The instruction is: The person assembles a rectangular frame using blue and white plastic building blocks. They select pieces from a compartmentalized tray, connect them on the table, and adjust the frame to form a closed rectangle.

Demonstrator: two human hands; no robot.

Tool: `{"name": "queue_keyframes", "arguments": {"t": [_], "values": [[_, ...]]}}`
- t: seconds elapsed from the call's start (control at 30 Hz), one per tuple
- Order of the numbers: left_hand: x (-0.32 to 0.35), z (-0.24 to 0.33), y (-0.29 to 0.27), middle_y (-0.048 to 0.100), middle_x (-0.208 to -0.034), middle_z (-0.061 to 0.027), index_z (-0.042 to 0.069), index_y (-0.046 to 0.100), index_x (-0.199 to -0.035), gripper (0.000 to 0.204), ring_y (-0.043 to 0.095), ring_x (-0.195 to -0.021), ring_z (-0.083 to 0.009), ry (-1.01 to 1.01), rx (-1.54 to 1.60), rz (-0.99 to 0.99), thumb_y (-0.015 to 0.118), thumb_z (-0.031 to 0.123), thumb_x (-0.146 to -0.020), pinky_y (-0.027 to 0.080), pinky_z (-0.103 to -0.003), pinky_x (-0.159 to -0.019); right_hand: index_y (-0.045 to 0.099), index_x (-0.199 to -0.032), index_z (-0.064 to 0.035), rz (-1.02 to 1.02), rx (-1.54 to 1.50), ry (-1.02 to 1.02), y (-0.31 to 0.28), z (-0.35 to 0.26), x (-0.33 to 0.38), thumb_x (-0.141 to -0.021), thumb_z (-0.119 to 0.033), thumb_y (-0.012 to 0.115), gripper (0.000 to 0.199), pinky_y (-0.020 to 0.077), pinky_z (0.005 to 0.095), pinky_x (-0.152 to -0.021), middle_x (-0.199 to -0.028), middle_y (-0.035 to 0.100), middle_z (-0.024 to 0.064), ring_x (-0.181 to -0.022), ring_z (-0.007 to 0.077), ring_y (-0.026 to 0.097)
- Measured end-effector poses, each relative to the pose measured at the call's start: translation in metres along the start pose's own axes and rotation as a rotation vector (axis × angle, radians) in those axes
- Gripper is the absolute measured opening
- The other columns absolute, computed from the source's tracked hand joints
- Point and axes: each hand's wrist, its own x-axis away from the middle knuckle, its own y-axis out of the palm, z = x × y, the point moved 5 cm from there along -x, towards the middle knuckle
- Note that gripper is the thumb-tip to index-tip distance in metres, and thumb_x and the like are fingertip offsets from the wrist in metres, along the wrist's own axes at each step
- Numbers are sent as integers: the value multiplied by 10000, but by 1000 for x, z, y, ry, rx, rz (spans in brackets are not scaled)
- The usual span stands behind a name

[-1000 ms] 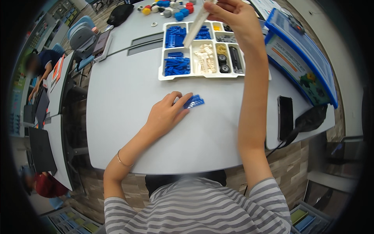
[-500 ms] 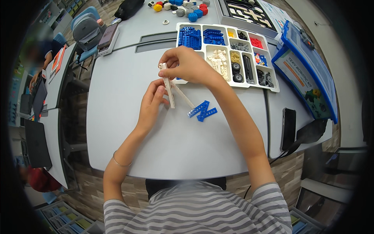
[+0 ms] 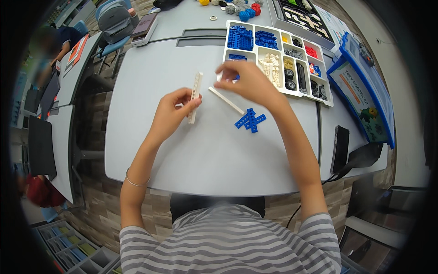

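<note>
My left hand (image 3: 175, 109) is closed around a white toy building beam (image 3: 196, 93) with holes, held upright over the table. To its right, my right hand (image 3: 246, 80) hovers at the near left corner of the parts tray (image 3: 248, 53), its thumb and fingers curled together. Whatever is between those fingertips is too small or hidden to make out. Between and below the hands, a long white beam (image 3: 226, 100) lies on the table, joined to or touching several crossed blue perforated beams (image 3: 251, 120).
The white tray's compartments hold blue, white, grey and red parts and wheels. A blue-lidded kit box (image 3: 360, 86) and a black phone (image 3: 340, 148) are on the right. Loose coloured blocks (image 3: 244, 16) lie at the back. At the far left, another person (image 3: 68, 39) sits by a table.
My right hand has come away from the white beam and moved right, toward the tray. My left hand still holds the beam, now more upright. The whole view has shifted slightly.
</note>
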Motion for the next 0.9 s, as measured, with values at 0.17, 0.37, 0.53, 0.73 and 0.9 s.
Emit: {"name": "queue_keyframes", "arguments": {"t": [0.17, 0.37, 0.53, 0.73, 0.9], "values": [[24, -12, -9, 655, -840, -22, -7, 792, -1040, 235, 547, -714, -94, 1, -320, 88, 784, 208, -944, 473, -269, -671, 693, -1107, -43, -69, 377, 82, 43, 13, 56, -886, -190, 773, 277, 532, 442, -905, -1055, 676, 123, -1045, 318, 644], [25, -17, -20, 639, -826, -43, -24, 791, -1067, 262, 552, -707, -118, -10, -283, 91, 771, 213, -957, 477, -284, -672, 680, -1066, -54, 169, 339, -32, 57, 12, 76, -915, -80, 726, 160, 515, 401, -786, -908, 628, 80, -885, 270, 625], [28, -19, -25, 610, -826, -49, -13, 790, -1076, 233, 558, -722, -137, 0, -258, 162, 742, 192, -977, 478, -293, -679, 679, -1061, -49, 217, 386, -53, 53, 16, 82, -913, -77, 731, 159, 516, 402, -788, -904, 626, 75, -870, 272, 621], [30, -19, -33, 572, -818, -59, 21, 779, -1065, 189, 550, -718, -171, 79, -461, 243, 745, 167, -950, 478, -324, -676, 696, -952, -47, 410, 412, -477, 32, -78, 99, -877, -128, 776, 136, 482, 411, -679, -854, 616, 100, -797, 251, 620], [32, -20, -34, 588, -833, -59, 49, 763, -1070, 182, 571, -756, -183, 117, -561, 259, 753, 160, -926, 503, -340, -696, 564, -704, -89, 73, -124, -740, 34, -206, 167, -795, -238, 855, 340, 371, 315, -521, -705, 522, 30, -623, 176, 529]]}}
